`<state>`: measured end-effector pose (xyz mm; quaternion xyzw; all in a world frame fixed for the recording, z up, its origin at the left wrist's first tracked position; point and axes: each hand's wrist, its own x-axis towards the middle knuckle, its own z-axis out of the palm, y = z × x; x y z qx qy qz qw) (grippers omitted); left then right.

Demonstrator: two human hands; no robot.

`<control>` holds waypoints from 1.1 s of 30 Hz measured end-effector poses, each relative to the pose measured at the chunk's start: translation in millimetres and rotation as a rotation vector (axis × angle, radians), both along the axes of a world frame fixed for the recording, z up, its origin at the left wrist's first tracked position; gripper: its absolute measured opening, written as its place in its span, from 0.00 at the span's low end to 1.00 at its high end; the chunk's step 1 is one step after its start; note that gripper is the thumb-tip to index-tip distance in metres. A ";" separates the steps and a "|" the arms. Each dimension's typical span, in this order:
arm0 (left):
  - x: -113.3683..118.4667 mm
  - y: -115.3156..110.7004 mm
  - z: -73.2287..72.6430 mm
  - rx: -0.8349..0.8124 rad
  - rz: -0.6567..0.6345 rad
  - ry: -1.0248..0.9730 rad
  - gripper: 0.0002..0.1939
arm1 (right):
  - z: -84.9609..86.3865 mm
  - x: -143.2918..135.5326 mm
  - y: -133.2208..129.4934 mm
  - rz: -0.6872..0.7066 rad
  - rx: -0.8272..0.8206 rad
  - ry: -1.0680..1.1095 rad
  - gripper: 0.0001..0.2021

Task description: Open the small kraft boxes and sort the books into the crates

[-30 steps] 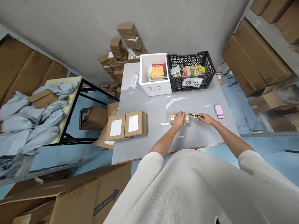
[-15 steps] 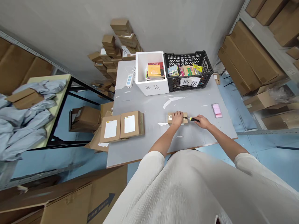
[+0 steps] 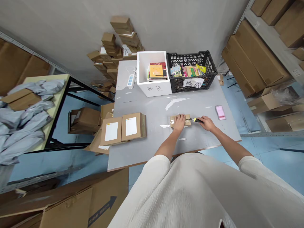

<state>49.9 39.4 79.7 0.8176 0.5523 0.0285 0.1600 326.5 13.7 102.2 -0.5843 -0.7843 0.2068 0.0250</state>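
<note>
A small taped cardboard box (image 3: 187, 122) lies flat on the grey table near its front edge. My left hand (image 3: 180, 121) rests over the middle of it, fingers curled across the top and holding it down. In my right hand (image 3: 207, 123) is a black and yellow utility knife (image 3: 197, 120), gripped by its handle. Its blade end points left and meets the right end of the box; whether the blade is in the tape or only touching it, I cannot tell.
Two labelled cartons (image 3: 131, 127) sit at the table's left. A white foam bin (image 3: 154, 89) and a black crate (image 3: 193, 87), both holding books, stand at the back. A pink phone-like item (image 3: 220, 112) lies right. A power strip (image 3: 130, 81) is back left.
The view has shifted very slightly. Both hands stay almost where they were, with the knife still at the right end of the small box.
</note>
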 end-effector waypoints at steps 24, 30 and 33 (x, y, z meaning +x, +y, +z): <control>-3.0 -9.1 0.5 -0.009 0.038 -0.024 0.33 | -8.3 30.8 24.0 -0.125 0.011 0.135 0.24; -14.7 -22.8 18.9 -0.032 0.070 -0.089 0.31 | -11.8 -6.1 33.5 -0.150 -0.038 0.243 0.24; -30.7 -30.3 23.9 -0.038 0.107 -0.079 0.28 | -11.5 -39.2 47.7 -0.099 -0.042 0.294 0.23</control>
